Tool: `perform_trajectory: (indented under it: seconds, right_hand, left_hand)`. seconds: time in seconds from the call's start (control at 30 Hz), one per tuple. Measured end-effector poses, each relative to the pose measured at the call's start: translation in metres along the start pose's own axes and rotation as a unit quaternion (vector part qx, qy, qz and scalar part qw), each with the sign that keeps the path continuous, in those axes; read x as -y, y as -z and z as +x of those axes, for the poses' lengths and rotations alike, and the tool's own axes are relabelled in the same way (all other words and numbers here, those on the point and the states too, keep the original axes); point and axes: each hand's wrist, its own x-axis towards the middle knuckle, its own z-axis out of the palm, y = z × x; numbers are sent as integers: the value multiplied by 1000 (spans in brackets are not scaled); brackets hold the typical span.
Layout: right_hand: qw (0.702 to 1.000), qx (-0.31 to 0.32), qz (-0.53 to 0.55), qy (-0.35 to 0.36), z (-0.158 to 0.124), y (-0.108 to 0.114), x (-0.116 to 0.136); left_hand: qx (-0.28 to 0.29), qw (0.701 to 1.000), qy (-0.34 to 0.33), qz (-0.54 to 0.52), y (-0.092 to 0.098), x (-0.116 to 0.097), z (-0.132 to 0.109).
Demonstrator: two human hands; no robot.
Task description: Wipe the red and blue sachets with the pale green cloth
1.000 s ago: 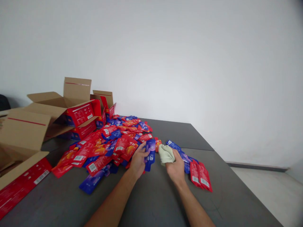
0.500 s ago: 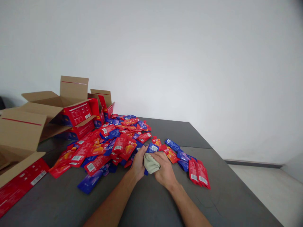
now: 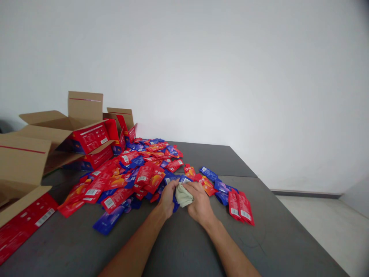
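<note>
My left hand [image 3: 166, 199] is closed on the edge of a blue pouch [image 3: 175, 204] above the dark table [image 3: 178, 246]. A crumpled pale green cloth [image 3: 183, 195] is bunched in my right hand [image 3: 201, 204] and presses on the pouch, covering most of it. Just right of my hands lies a red-and-orange pouch [image 3: 206, 184]. A large heap of red and blue pouches [image 3: 144, 177] spreads to the left of my left hand.
Open cardboard boxes with red printed sides [image 3: 92, 139] stand at the left, another box [image 3: 29, 221] nearer. Blue pouches [image 3: 221, 187] and two red pouches [image 3: 240, 207] lie on the right. A white wall [image 3: 201, 77] rises behind the table.
My right hand and the cloth have shifted slightly upward over the pouch, and the cloth's folds have changed shape. The whole view has moved a little.
</note>
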Motion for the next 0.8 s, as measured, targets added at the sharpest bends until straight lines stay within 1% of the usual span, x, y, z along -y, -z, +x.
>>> perform_trajectory:
  seconds: [0.07,0.13,0.2,0.23,0.27,0.3,0.33,0.4,0.43,0.5,0.53,0.6,0.63,0.67,0.7,0.73,0.8]
  right_hand:
    - [1000,31,6,1,0,2,3]
    - [998,58,9,6,1,6,4]
    - [998,67,0,0,2,10,2]
    - [998,60,-11,-13,3,13,-1]
    - [998,47,-26,-33,5,17,-5]
    - [997,28,-44,-55,6,20,-11]
    - [995,6,-64,-82,7,25,-17]
    - [987,-32,-96,-126,8,34,-32]
    - [982,-48,-111,-147,8,38,-40]
    - [974,-63,-131,-174,6,45,-55]
    - [968,-66,-148,-192,5,48,-61]
    - [955,-64,-180,-228,1,53,-71]
    - [947,-63,-195,-248,0,55,-75]
    - [940,-63,-205,-265,-1,57,-78]
    - [935,-64,-211,-279,-2,60,-81]
    - [930,-67,-214,-291,-3,63,-85]
    - [925,-77,-214,-305,-4,70,-91]
  left_hand:
    - [-27,999,-20,22,5,2,2]
    - [-47,995,-56,65,7,1,2]
    - [-54,983,-100,145,7,-5,2]
    - [-58,969,-127,202,7,-9,2]
    - [-64,948,-157,268,6,-13,4]
    - [-69,919,-190,339,5,-17,7]
    - [-70,880,-225,413,4,-20,11]
    - [-70,782,-284,550,2,-22,20]
    - [-71,731,-301,608,1,-21,26]
    - [-75,638,-309,701,-1,-17,35]
    - [-78,599,-305,736,-1,-14,38]
    - [-82,534,-293,789,-3,-9,44]
    - [-87,509,-290,806,-5,-7,45]
    - [-95,491,-289,817,-8,-4,46]
    - [-101,481,-290,821,-12,-2,47]
    - [-100,482,-289,821,-16,2,48]
    - [-74,504,-283,813,-28,12,50]
